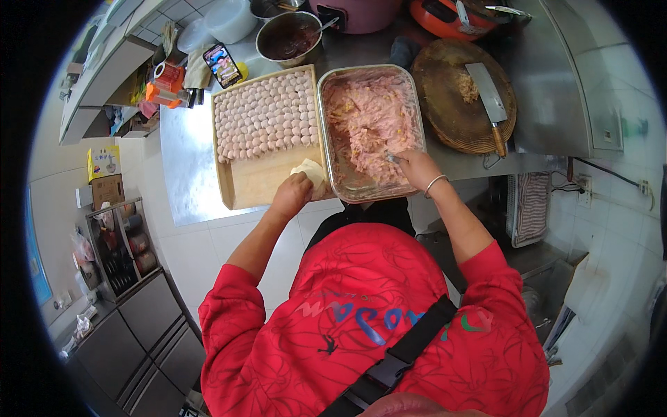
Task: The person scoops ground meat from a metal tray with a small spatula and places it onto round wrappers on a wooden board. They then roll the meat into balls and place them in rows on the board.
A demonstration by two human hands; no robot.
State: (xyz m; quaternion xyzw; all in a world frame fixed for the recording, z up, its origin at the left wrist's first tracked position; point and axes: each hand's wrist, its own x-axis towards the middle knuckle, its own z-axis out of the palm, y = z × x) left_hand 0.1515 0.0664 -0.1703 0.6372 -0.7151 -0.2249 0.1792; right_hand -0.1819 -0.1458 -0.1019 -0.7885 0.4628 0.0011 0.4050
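Observation:
My left hand (pixel 295 194) is closed over the edge of a stack of pale dough wrappers (pixel 309 170) at the near right corner of a wooden tray (pixel 250 183). Rows of small wrapped dumplings (pixel 266 112) fill the tray's far part. To the right stands a rectangular clear-walled container (pixel 420 122) of pink minced meat filling (pixel 378 120) with yellow bits. Over its near right part, my right hand (pixel 415 168) grips a small utensil, its tip at the filling; its full shape is hidden.
On the right lies a cleaver (pixel 487 94) on a round wooden chopping board (pixel 443 104), beside some chopped food (pixel 469 89). Behind the tray are a phone (pixel 223 65) and a metal bowl of dark red contents (pixel 289 39). A pink pot (pixel 359 15) stands farther back.

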